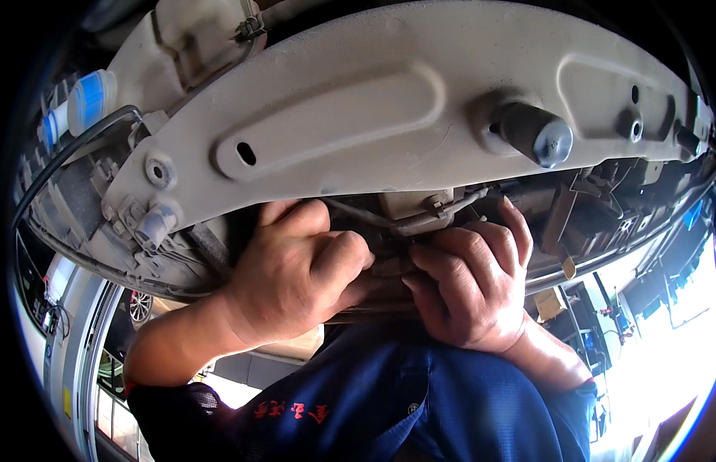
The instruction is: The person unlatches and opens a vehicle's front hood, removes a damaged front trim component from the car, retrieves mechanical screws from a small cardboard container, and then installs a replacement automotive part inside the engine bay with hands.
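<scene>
My left hand (296,269) reaches beneath the lower edge of a wide beige metal crossmember (335,123), its fingers curled into the dark gap, their tips partly hidden. To the right, my right hand (470,281) has its fingers bent around something dark in the same gap, with the little finger raised toward the metal edge. What either hand grips is too shadowed to make out. Between and above the hands are a dusty cable (354,212) and a small bracket (412,202). A cylindrical post (535,135) sticks out of the crossmember above my right hand.
A black hose (69,154) and a reservoir with blue parts (88,100) are at upper left. A metal cylinder (154,227) sits left of my hands, brackets (562,215) to the right. Below, a lift post (61,331), a wheel (140,306) and shelving (581,331) show beyond the bumper.
</scene>
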Motion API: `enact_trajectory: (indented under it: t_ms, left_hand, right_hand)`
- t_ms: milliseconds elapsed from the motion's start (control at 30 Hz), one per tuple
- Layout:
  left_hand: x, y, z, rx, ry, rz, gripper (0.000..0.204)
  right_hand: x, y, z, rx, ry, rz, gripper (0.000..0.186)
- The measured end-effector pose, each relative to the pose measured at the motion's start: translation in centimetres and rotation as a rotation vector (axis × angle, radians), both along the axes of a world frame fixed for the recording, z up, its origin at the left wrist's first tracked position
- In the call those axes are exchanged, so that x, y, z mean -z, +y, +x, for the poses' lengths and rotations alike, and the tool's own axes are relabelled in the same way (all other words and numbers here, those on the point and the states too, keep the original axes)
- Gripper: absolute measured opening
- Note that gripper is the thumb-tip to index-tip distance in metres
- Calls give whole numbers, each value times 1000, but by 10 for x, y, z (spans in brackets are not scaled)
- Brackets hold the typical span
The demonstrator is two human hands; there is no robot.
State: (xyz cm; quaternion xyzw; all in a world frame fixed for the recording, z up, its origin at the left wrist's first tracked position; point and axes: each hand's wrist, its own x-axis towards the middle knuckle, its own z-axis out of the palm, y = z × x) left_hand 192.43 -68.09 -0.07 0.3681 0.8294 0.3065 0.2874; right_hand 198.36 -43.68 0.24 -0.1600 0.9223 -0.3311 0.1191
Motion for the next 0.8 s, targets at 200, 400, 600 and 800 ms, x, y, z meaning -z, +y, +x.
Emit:
enact_trajectory:
  t_ms: [200,400,600,800]
  left_hand:
    - [-14,16,10,-175,68,-135,52]
    - [-24,24,3,-75,56,-177,43]
    - [-23,25,3,-91,14,-180,35]
    - [-19,22,6,-122,5,-39,36]
  right_hand:
    - [-1,2,0,-5,15,-1,38]
    - [-11,21,-11,-16,41,32,46]
    - [-9,21,-12,-27,59,-8,41]
    - [-9,8,-4,-79,93,18,45]
